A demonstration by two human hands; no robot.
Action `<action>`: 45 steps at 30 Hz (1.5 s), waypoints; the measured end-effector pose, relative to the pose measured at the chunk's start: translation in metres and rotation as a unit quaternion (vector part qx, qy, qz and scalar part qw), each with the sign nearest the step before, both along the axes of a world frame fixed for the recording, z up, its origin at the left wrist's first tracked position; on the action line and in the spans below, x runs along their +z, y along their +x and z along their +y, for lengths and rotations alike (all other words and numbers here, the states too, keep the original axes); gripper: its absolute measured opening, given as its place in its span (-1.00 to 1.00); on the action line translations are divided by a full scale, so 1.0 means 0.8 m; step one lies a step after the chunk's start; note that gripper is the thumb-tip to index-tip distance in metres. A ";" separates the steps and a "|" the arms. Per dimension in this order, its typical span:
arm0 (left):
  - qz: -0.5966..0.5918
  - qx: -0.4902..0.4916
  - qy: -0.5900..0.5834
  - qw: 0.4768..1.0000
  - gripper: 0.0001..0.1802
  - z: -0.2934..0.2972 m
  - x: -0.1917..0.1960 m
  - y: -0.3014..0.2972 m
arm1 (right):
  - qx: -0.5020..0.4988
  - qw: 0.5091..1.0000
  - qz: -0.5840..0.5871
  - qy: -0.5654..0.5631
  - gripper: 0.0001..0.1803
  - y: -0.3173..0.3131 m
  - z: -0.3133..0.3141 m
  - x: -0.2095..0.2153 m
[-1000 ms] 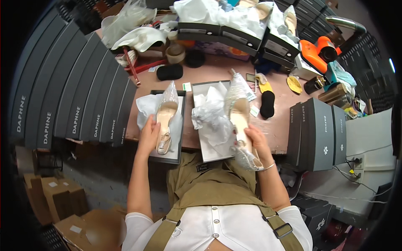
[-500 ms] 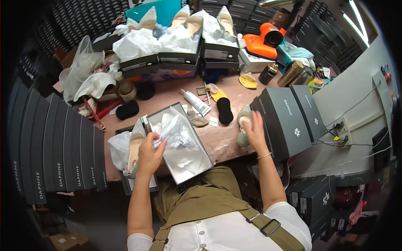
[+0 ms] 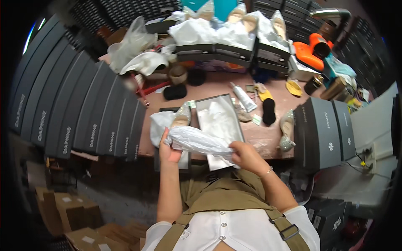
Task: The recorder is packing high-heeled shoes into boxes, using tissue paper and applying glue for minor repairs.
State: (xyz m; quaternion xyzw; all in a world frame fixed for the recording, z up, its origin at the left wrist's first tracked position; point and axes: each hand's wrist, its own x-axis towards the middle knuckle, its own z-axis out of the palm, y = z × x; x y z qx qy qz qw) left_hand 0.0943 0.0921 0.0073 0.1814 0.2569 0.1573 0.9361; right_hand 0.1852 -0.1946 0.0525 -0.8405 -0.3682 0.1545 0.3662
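Observation:
A crumpled strip of white tissue paper point(image 3: 199, 140) is stretched between my hands above the table's front edge. My left hand point(image 3: 169, 151) holds its left end, with the fingers partly behind the paper. At the other end my right hand point(image 3: 248, 157) pinches the paper closed. Under the strip stands an open grey shoe box point(image 3: 239, 125) with white paper in it. One glittery silver pointed shoe point(image 3: 183, 113) lies left of the box, its heel end hidden by the tissue. The other silver shoe point(image 3: 286, 130) rests on the table at the right.
Grey shoe boxes point(image 3: 320, 134) stand at the right, and a tall row of them point(image 3: 83, 104) at the left. Behind lie a white tube point(image 3: 243, 97), a black pad point(image 3: 268, 111) and an orange blower point(image 3: 309, 55). Open boxes with shoes point(image 3: 232, 51) line the back.
My right hand has left the silver shoe at the right and now grips the tissue paper. The paper has been lifted from the box and stretched out. The view has shifted left.

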 end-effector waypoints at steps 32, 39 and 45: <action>0.072 0.234 0.217 0.945 -0.65 -0.012 0.044 -0.109 | -0.031 0.972 -0.191 0.134 -0.81 0.103 0.145 -0.061; 0.034 0.260 0.189 0.946 -0.57 -0.032 0.039 -0.078 | 0.156 0.944 -0.119 -0.266 -0.76 0.061 0.183 -0.056; -0.004 0.196 0.138 0.971 -0.56 -0.065 0.051 -0.049 | 0.179 0.957 0.188 0.130 -0.53 -0.032 0.145 0.027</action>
